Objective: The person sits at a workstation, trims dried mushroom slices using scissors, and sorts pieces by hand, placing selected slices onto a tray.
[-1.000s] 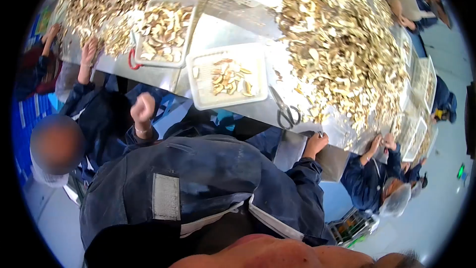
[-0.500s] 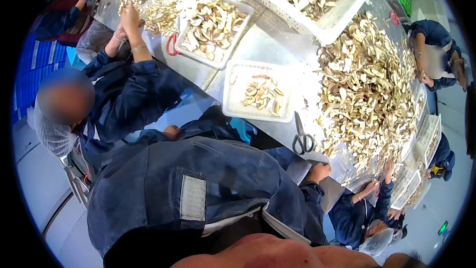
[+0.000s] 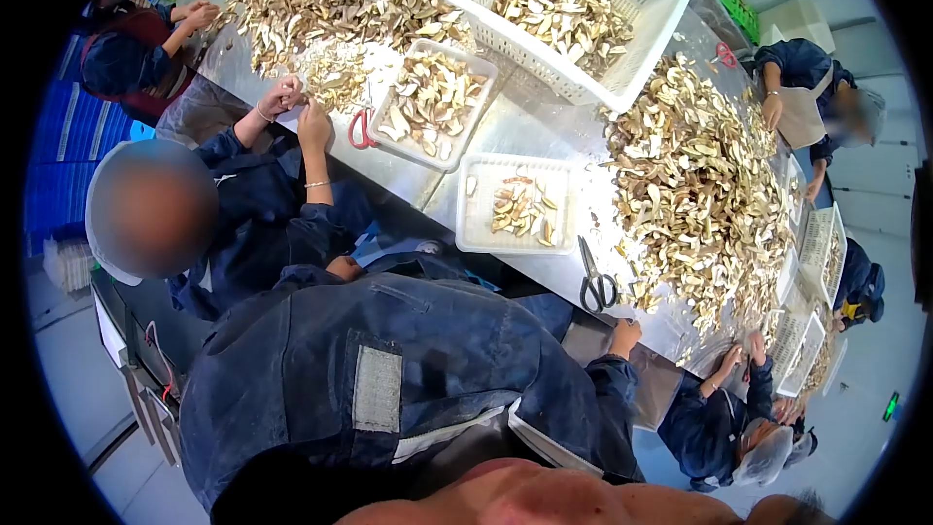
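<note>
Your right hand (image 3: 627, 336) is resting at the table edge near the black scissors (image 3: 599, 293), fingers looking curled, grip impossible to tell; your left hand (image 3: 343, 267) is lying low beside your jacket, too small to read. The scissors are lying between the small white tray (image 3: 478, 226) and the large heap of mushroom slices (image 3: 700, 204), handles near the edge, so a sleeve brushing them could knock them off, and a careless reach could spill slices. The metal table (image 3: 517, 122) is glaring under bright light, co-workers (image 3: 258, 204) are sitting around it, and blue crates (image 3: 86, 126) are standing beyond.
</note>
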### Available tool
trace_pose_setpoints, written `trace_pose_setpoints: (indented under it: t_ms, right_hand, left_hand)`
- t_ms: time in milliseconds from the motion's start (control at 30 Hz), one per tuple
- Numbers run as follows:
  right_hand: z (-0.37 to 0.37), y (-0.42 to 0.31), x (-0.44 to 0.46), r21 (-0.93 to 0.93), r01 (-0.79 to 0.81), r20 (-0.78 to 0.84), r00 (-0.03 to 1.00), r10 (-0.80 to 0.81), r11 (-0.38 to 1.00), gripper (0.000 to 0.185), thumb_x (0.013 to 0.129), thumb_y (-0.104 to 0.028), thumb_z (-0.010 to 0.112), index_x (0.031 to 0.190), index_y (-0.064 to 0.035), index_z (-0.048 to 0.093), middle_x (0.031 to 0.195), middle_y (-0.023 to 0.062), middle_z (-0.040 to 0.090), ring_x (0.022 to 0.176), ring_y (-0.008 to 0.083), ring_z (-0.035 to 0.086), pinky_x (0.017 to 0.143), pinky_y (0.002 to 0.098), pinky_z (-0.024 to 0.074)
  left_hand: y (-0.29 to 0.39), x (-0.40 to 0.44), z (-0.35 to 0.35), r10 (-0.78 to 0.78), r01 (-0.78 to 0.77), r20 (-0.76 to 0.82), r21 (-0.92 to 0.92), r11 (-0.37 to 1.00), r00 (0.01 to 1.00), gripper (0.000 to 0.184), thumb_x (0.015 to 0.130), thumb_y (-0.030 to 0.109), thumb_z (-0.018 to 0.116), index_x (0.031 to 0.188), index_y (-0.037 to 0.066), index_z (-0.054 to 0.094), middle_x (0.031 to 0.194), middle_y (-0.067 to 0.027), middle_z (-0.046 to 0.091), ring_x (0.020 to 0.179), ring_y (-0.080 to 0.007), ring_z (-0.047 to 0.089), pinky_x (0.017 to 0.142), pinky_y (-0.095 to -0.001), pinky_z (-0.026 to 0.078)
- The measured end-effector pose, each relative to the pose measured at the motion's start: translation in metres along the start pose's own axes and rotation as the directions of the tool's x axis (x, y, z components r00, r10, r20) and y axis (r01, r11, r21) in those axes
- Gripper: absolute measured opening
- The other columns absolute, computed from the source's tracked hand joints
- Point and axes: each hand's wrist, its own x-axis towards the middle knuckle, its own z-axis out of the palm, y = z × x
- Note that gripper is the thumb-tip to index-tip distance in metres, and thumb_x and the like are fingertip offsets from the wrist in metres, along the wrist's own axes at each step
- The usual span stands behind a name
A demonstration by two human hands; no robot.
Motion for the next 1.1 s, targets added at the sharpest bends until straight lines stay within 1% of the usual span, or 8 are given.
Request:
trace_pose_setpoints:
  t_ms: [100, 200, 300, 367, 433, 533, 733, 1100]
  right_hand:
    - [-0.001, -0.002, -0.014, 0.005, -0.005, -0.053, 0.999, 0.005, 1.0, 0.034, 0.072, -0.018, 0.068, 0.088, 0.0109, 0.064, 0.089, 0.0325, 0.065, 0.088, 0.0493, 0.061, 0.082, 0.0535, 0.0461]
    - [-0.01, 0.002, -0.029, -0.003, -0.055, -0.014, 0.998, 0.055, 0.998, 0.037, 0.073, -0.021, 0.067, 0.093, 0.0094, 0.064, 0.094, 0.0323, 0.066, 0.093, 0.0496, 0.061, 0.085, 0.053, 0.0466]
    - [0.013, 0.051, -0.023, -0.055, 0.028, -0.043, 0.999, -0.03, 0.998, 0.04, 0.078, -0.028, 0.065, 0.101, 0.0041, 0.068, 0.101, 0.0295, 0.067, 0.095, 0.0493, 0.063, 0.086, 0.0522, 0.0496]
    - [0.044, 0.104, -0.008, -0.228, 0.17, -0.036, 0.982, -0.183, 0.959, 0.037, 0.078, -0.027, 0.065, 0.098, 0.0034, 0.069, 0.098, 0.0282, 0.068, 0.095, 0.0487, 0.062, 0.086, 0.0516, 0.0493]
    - [0.04, 0.095, -0.016, -0.256, 0.112, -0.132, 0.98, -0.149, 0.96, 0.035, 0.078, -0.024, 0.064, 0.1, 0.0032, 0.068, 0.099, 0.0272, 0.067, 0.098, 0.0474, 0.06, 0.088, 0.0512, 0.0478]
    - [0.009, 0.03, -0.029, 0.03, -0.118, -0.285, 0.951, 0.122, 0.993, 0.041, 0.079, -0.018, 0.064, 0.112, 0.0059, 0.062, 0.113, 0.0283, 0.061, 0.11, 0.0457, 0.052, 0.096, 0.0521, 0.0426]
    - [0.006, 0.026, 0.021, 0.023, -0.145, -0.446, 0.884, 0.14, 0.989, 0.043, 0.083, -0.022, 0.063, 0.114, 0.0077, 0.059, 0.115, 0.0276, 0.06, 0.112, 0.0438, 0.052, 0.096, 0.0516, 0.0426]
    - [0.009, 0.002, 0.035, -0.026, -0.245, -0.624, 0.761, 0.176, 0.969, 0.025, 0.091, -0.016, 0.058, 0.112, -0.0029, 0.058, 0.116, 0.0172, 0.058, 0.106, 0.0381, 0.052, 0.088, 0.0504, 0.041]
  left_hand:
    - [0.066, -0.025, -0.032, -0.204, 0.2, -0.032, -0.115, 0.973, 0.978, 0.033, 0.079, 0.029, 0.066, 0.095, 0.001, 0.074, 0.097, -0.0216, 0.071, 0.095, -0.0354, 0.067, 0.084, -0.0431, 0.05]
    - [0.015, -0.004, -0.017, 0.089, -0.092, 0.033, 0.093, 0.991, 0.995, 0.034, 0.079, 0.029, 0.067, 0.095, 0.0, 0.074, 0.097, -0.0216, 0.071, 0.095, -0.0356, 0.067, 0.086, -0.0421, 0.05]
    - [0.059, -0.023, -0.034, -0.272, 0.265, -0.019, -0.168, 0.95, 0.962, 0.034, 0.079, 0.029, 0.068, 0.098, 0.002, 0.074, 0.096, -0.021, 0.071, 0.096, -0.0346, 0.067, 0.087, -0.0413, 0.05]
    - [0.051, -0.026, -0.036, -0.085, 0.084, -0.033, -0.027, 0.996, 0.996, 0.033, 0.08, 0.029, 0.067, 0.099, 0.003, 0.073, 0.095, -0.0205, 0.071, 0.096, -0.0336, 0.067, 0.087, -0.0416, 0.05]
    - [0.076, -0.023, -0.04, -0.317, 0.317, -0.118, -0.015, 0.948, 0.941, 0.027, 0.084, 0.023, 0.063, 0.101, 0.004, 0.071, 0.094, -0.0191, 0.07, 0.097, -0.0325, 0.067, 0.086, -0.0408, 0.051]
    - [0.112, -0.027, -0.065, -0.003, 0.016, -0.115, 0.113, 0.993, 0.993, 0.019, 0.089, 0.016, 0.059, 0.097, 0.002, 0.069, 0.092, -0.0195, 0.07, 0.095, -0.0325, 0.068, 0.083, -0.0402, 0.052]
    - [0.267, -0.015, -0.086, 0.471, -0.446, -0.104, 0.195, 0.873, 0.876, 0.014, 0.086, 0.007, 0.06, 0.099, 0.002, 0.062, 0.091, -0.0154, 0.062, 0.085, -0.0302, 0.063, 0.076, -0.0382, 0.05]
    - [0.434, 0.029, -0.002, 0.739, -0.635, 0.087, 0.584, 0.505, 0.668, 0.058, 0.069, 0.018, 0.079, 0.121, 0.007, 0.055, 0.14, -0.0163, 0.046, 0.131, -0.0386, 0.041, 0.106, -0.0504, 0.034]
